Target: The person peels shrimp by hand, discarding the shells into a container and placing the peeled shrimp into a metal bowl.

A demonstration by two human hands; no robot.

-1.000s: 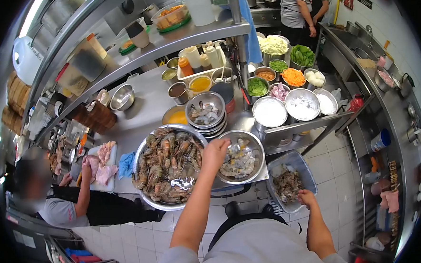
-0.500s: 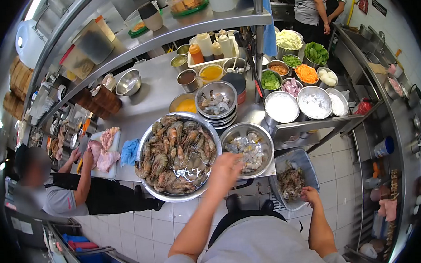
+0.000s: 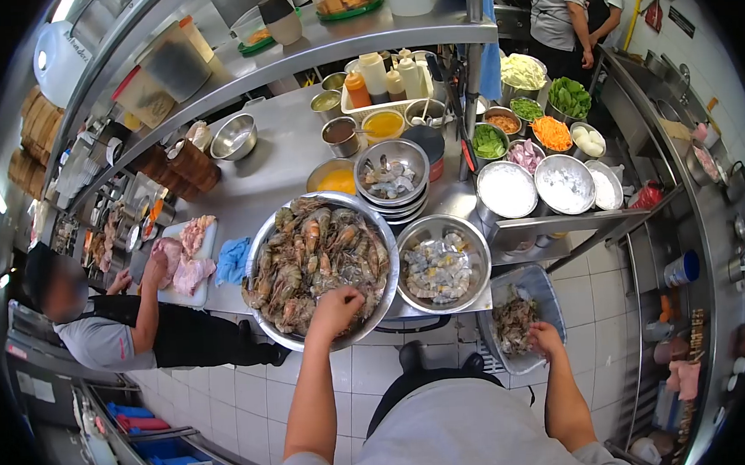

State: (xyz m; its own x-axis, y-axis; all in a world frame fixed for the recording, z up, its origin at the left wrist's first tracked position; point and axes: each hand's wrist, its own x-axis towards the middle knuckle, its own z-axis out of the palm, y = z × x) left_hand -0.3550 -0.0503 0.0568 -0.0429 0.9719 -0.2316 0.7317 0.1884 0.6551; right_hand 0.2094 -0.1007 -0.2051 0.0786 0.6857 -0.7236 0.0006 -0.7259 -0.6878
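Observation:
My left hand (image 3: 337, 311) is over the near edge of a large metal bowl (image 3: 263, 322) full of whole raw shrimp (image 3: 314, 248). Its fingers are bent together at the shrimp; whatever they pinch is hidden. To the right stands a smaller metal bowl (image 3: 482, 284) with peeled shrimp (image 3: 438, 271) in it. Low on the right, my right hand (image 3: 547, 339) hangs over a grey plastic bin (image 3: 548, 286) that holds shrimp heads and shells (image 3: 514, 319). The right fingers are curled close together near the shells, and I cannot see what they hold.
Behind the bowls stand stacked metal bowls (image 3: 393, 174) with shrimp on top, sauce containers (image 3: 384, 124) and flour bowls (image 3: 506, 189). A co-worker (image 3: 108, 330) at the left handles meat on a white cutting board (image 3: 186, 294). A metal shelf (image 3: 296, 68) spans above the counter.
My left hand has moved left from the peeled-shrimp bowl to the large shrimp bowl. My right hand stays over the bin. The view has shifted slightly.

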